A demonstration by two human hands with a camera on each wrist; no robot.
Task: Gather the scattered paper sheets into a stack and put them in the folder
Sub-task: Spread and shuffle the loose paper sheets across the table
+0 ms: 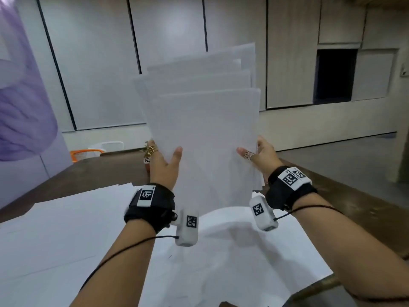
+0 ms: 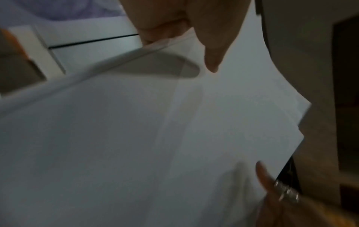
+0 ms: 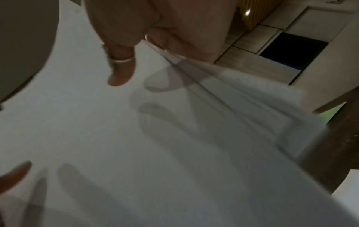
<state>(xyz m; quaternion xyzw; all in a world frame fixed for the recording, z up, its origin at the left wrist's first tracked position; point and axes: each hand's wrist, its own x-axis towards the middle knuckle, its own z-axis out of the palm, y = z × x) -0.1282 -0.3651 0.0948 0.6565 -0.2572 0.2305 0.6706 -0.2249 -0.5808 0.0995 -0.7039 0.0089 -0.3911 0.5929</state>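
Head view: left hand and right hand pinch the uneven upright white paper stack, mid-squaring; next, probably tap edges level.

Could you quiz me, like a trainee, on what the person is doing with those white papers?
1. True or false: the bundle of white paper sheets is held upright, clear of the dark brown wooden table.
2. Which hands grip the bundle? A) left hand only B) right hand only C) both
3. Fill in: the sheets' top edges are ____ (even / staggered).

Key: 1 true, it is raised above the large white sheets lying on the table. 2 C, one hand at each side edge, thumbs in front. 3 staggered, so the bundle is not yet squared. No folder shows in any view.
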